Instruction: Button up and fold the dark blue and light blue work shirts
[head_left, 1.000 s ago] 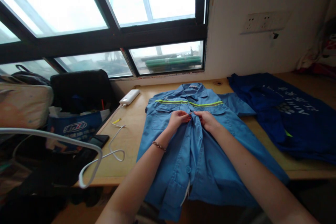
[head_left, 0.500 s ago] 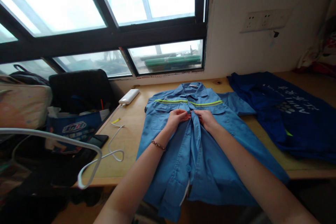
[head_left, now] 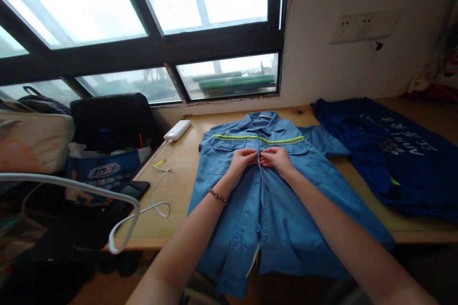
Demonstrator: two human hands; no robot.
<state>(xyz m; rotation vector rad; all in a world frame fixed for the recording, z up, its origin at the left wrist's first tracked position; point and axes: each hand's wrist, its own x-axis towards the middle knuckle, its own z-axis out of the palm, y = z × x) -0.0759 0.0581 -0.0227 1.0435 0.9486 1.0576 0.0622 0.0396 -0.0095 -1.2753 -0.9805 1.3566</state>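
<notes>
While both hands [head_left: 246,159] [head_left: 279,159] pinch the shirt [head_left: 282,209], it overhangs the table edge [head_left: 153,244]

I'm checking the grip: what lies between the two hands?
The light-blue shirt's front edge lies between the left hand and right hand, in the head view.

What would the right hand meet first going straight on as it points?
Probably the shirt's front edge, which the right hand seems to touch, with the left hand just beyond; depth is hard to judge.

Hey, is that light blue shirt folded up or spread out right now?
Spread out: the light blue shirt lies broadly across the table, collar toward the window, hem over the near edge.
</notes>
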